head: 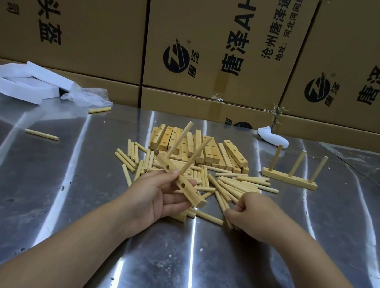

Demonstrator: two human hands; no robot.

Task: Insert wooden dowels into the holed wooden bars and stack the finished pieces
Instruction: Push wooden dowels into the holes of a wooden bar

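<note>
My left hand (159, 196) holds a holed wooden bar (197, 200) tilted above the table, with two dowels (195, 155) standing out of it and two bare holes showing. My right hand (251, 213) is closed on a loose dowel (228, 220) at the near edge of the dowel heap (234, 184). Behind the heap lies a pile of holed bars (210, 150). A finished bar with three upright dowels (289, 179) stands on the table to the right.
The shiny metal table (168, 251) carries two stray dowels at the left (42, 134) (99, 110). White foam pieces (18, 83) and crumpled plastic (85, 97) lie at the back left, a white scrap (275, 138) at the back right. Cardboard boxes (212, 36) wall the far side.
</note>
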